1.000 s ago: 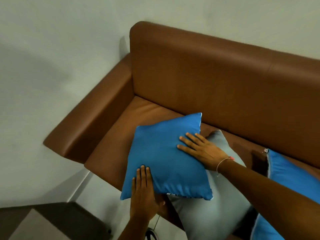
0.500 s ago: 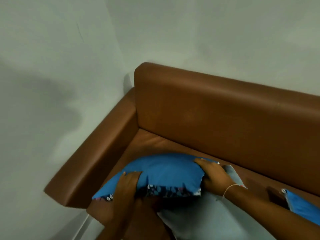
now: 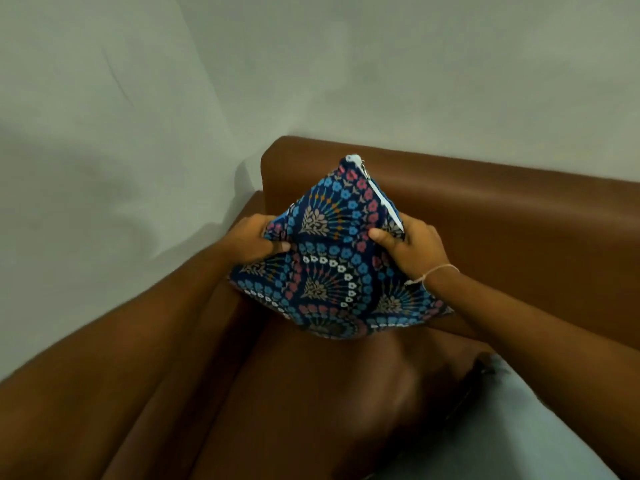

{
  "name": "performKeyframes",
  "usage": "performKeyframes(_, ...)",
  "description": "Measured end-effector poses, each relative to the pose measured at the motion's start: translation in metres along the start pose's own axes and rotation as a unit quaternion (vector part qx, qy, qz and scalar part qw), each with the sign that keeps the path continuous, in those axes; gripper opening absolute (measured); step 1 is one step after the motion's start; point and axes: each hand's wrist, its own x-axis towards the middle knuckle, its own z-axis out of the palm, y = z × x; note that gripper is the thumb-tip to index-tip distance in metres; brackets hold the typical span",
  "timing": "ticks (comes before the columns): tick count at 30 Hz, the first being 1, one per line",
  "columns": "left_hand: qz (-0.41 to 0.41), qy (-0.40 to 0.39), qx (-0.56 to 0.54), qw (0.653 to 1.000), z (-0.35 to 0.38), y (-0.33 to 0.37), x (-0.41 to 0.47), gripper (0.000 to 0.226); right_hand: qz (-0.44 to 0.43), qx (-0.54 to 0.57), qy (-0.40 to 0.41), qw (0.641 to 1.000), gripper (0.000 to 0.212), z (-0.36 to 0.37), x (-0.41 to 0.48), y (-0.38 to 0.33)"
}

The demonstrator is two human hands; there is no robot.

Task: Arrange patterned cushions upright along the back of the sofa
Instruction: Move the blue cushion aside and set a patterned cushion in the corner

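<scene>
Navy floral-patterned cushion point(image 3: 332, 271), brown sofa point(image 3: 502, 216), grey cushion point(image 3: 502, 427)

Both my forearms are bare, no sleeves showing, and a thin pale string bracelet point(image 3: 438, 271) loops my right wrist.

No readable text, labels, nos. or signs anywhere.
</scene>
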Motion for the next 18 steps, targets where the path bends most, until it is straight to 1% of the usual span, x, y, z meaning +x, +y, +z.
performKeyframes(3,-0.035,0.002,-0.011,0.999,0.015,-0.022,0.023,0.038,0.04,-0.057,-0.044,0.997,0.052,0.022,0.025,0.014)
performKeyframes(5,-0.045,0.033,-0.022,0.998,0.032,-0.032,0.034,0.037,0.087,-0.056,-0.053,0.993,0.056,0.036,0.034,0.026)
performKeyframes(7,-0.046,0.071,0.0,0.996,0.046,-0.034,0.04,0.041,0.118,-0.08,-0.025,0.989,0.062,0.044,0.038,0.033)
performKeyframes(9,-0.046,0.122,0.025,0.991,0.055,-0.031,0.037,0.05,0.119,-0.134,0.01,0.984,0.072,0.047,0.035,0.031)
performKeyframes(11,-0.025,0.221,0.019,0.975,0.064,-0.022,0.02,0.062,0.093,-0.144,0.062,0.983,0.081,0.043,0.023,0.024)
performKeyframes(12,-0.006,0.287,0.006,0.958,0.071,-0.014,0.005,0.066,0.067,-0.141,0.089,0.984,0.082,0.037,0.012,0.022)
performKeyframes(13,0.016,0.345,-0.008,0.938,0.08,-0.003,-0.013,0.068,0.035,-0.137,0.114,0.983,0.08,0.027,-0.003,0.023)
performKeyframes(14,0.037,0.382,-0.025,0.923,0.094,0.01,-0.034,0.068,-0.001,-0.126,0.135,0.983,0.073,0.015,-0.024,0.027)
performKeyframes(15,0.057,0.394,-0.042,0.916,0.112,0.022,-0.058,0.066,-0.038,-0.117,0.146,0.982,0.066,0.002,-0.047,0.032)
performKeyframes(16,0.081,0.382,-0.06,0.919,0.134,0.036,-0.084,0.064,-0.07,-0.114,0.146,0.98,0.059,-0.012,-0.076,0.039)
performKeyframes(18,0.135,0.323,-0.059,0.935,0.187,0.059,-0.141,0.064,-0.11,-0.124,0.122,0.979,0.05,-0.038,-0.147,0.062)
